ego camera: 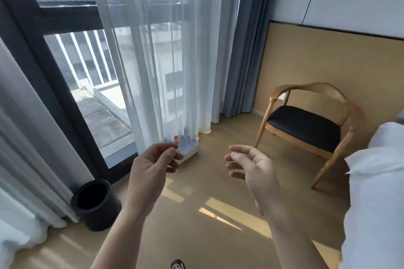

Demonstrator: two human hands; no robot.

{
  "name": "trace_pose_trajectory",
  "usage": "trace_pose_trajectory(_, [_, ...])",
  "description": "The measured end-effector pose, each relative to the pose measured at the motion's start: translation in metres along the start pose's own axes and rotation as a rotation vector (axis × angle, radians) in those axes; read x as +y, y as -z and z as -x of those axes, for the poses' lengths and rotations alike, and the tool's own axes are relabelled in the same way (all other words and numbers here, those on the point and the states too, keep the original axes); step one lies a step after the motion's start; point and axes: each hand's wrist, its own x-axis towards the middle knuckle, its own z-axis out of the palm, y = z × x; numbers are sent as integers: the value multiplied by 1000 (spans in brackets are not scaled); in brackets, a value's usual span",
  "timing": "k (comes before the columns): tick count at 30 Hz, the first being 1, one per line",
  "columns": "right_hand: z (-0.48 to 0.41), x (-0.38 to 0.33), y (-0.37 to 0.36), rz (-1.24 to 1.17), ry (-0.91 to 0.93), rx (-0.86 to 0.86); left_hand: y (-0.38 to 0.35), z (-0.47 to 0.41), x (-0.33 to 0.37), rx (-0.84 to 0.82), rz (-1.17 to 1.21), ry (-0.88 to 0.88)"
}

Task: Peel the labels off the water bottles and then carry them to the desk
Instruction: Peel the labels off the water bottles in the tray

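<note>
Standing upright at the foot of the sheer curtain [166,72], caps up, the water bottles [188,144] clustered on the floor in the head view. Both grips hung short of the curtain, loosely curled and empty. The left grip [150,168] lay nearly in line with the bottles and the right grip [251,170] further aside, so the left seemed nearer.

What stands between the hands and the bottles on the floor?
Nothing visible does. The left hand and right hand hang empty above bare floor; the bottles stand ahead by the curtain. The bin and chair are off to the sides.
</note>
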Motion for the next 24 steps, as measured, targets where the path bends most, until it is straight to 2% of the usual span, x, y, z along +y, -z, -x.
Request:
trace_pose_trajectory(7, [-150,-21,-64,42,-42,60,-15,-169,6,-45,16,64])
trace_pose_trajectory(13, [-254,-16,-106,55,-96,36,-12,-275,-7,-16,19,154])
trace_pose_trajectory(24, [-479,29,-136,33,-239,-116,-53,-442,-61,192,-50,203])
